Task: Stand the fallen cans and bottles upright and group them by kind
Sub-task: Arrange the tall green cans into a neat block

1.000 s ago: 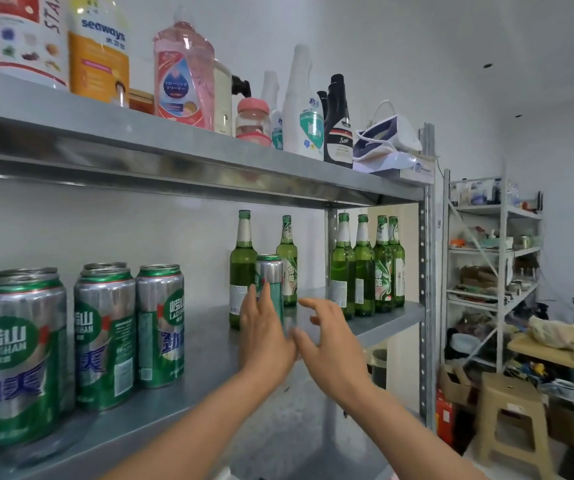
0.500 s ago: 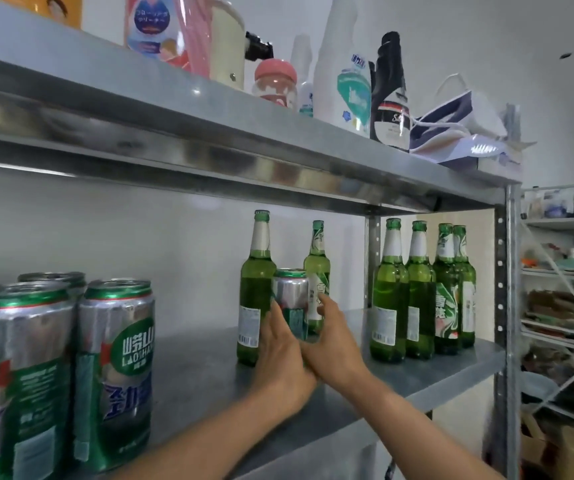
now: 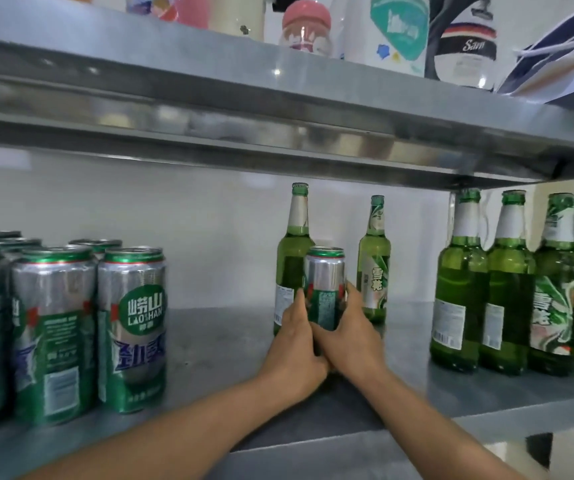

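Fingers (image 3: pixel 298 304) of both hands are clasping the stray can (image 3: pixel 325 271) low on its sides; grouped cans (image 3: pixel 129 323) are standing well apart leftward, nearer the left hand (image 3: pixel 292 348), while the can, upright between two bottles (image 3: pixel 290 251), is touching the right hand (image 3: pixel 351 337) too.

Silver-green cans (image 3: pixel 129 327), green bottles (image 3: pixel 458 299)

Upper steel shelf (image 3: pixel 278 109), left to right:
- pink bottle (image 3: pixel 188 10), cropped at the top edge
- cream container (image 3: pixel 240 15)
- pink-capped clear jar (image 3: pixel 306 29)
- white bottle with teal label (image 3: pixel 393 29)
- dark bottle with striped label (image 3: pixel 465 46)
- blue-and-white bag (image 3: pixel 562 60)

Lower steel shelf (image 3: pixel 226 341). White wall (image 3: pixel 174 209) behind.
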